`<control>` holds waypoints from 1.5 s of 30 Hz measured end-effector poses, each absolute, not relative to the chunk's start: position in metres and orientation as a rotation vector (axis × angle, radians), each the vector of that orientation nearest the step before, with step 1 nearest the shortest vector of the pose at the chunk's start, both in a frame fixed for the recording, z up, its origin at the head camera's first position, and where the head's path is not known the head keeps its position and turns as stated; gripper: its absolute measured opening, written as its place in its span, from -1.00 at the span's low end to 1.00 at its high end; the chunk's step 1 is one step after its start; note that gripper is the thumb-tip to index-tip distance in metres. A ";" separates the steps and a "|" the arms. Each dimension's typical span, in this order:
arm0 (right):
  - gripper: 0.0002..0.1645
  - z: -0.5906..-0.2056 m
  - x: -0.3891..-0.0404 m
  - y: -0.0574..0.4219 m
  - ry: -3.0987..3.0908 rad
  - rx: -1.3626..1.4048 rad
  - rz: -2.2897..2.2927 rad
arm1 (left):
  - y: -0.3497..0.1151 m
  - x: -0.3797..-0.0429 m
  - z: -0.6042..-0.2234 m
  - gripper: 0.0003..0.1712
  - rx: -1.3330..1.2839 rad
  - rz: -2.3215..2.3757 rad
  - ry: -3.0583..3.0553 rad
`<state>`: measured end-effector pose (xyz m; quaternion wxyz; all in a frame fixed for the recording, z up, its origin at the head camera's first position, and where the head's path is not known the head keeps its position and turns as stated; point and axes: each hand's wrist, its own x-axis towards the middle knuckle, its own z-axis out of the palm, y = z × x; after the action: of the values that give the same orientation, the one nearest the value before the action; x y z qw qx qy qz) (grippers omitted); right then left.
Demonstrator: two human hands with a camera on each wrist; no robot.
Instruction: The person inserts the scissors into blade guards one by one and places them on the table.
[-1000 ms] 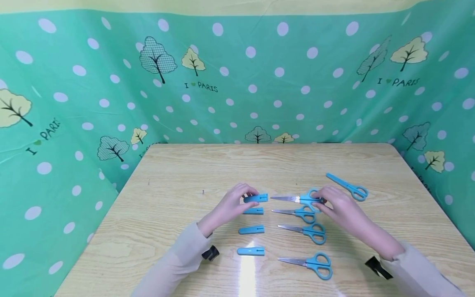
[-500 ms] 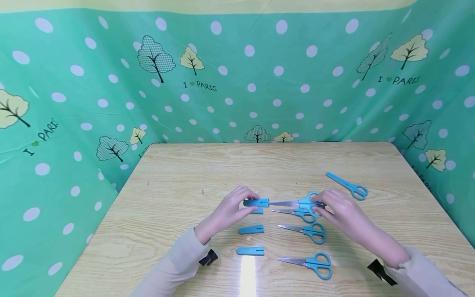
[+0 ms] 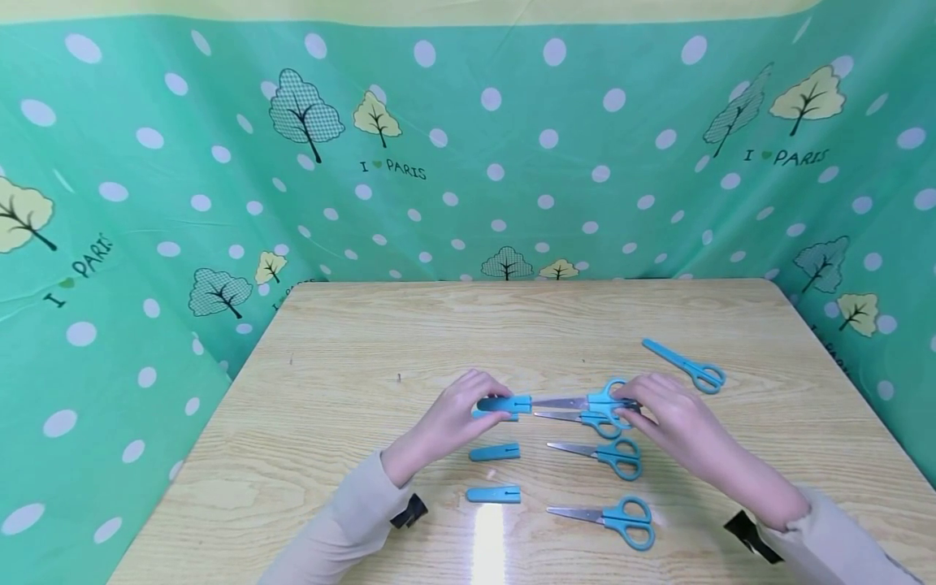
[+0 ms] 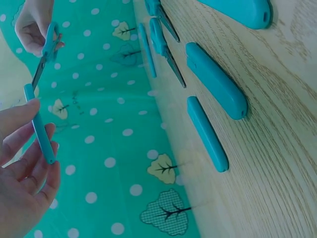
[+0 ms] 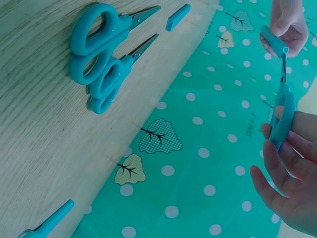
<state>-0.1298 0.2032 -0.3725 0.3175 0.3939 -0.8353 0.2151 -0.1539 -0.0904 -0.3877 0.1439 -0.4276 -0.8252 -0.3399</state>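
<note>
My left hand [image 3: 446, 418] pinches a blue scissors cover [image 3: 512, 404] between thumb and fingers, its slotted mouth facing right. With my right hand [image 3: 673, 414] I grip a pair of blue-handled scissors [image 3: 601, 401] by the finger loops, blades closed and pointing left. The blade tip is right at the mouth of the cover; most of the metal blade [image 4: 38, 72] still shows in the left wrist view. Both things are held up above the table, in line with each other. Part of the scissors' handle is hidden behind my right fingers.
On the wooden table [image 3: 351, 325] lie three more covers, such as this one [image 3: 494, 494], in a column. Three uncovered scissors, the nearest one [image 3: 621, 520] among them, lie to their right. Covered scissors [image 3: 683, 366] rest at the back right. A patterned cloth [image 3: 468, 162] hangs behind.
My left hand has brought the cover slightly down and right, and the scissors have lowered a little, closing the gap between blade tip and cover mouth. The things on the table have not moved.
</note>
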 end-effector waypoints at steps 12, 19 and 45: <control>-0.46 -0.371 -0.128 0.201 -2.213 1.037 0.531 | -0.089 -0.151 -0.387 -0.76 -1.239 -0.925 -2.349; -0.44 -0.371 -0.127 0.198 -2.230 1.040 0.525 | -0.087 -0.149 -0.385 -0.76 -1.255 -0.894 -2.332; -0.51 -0.374 -0.128 0.186 -2.178 1.092 0.598 | -0.079 -0.143 -0.384 -0.76 -1.281 -0.888 -2.258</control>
<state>-0.1284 0.1865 -0.3735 0.3113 0.4137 -0.8250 0.2265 -0.1432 -0.0793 -0.3838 0.1974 -0.4576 -0.8068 -0.3173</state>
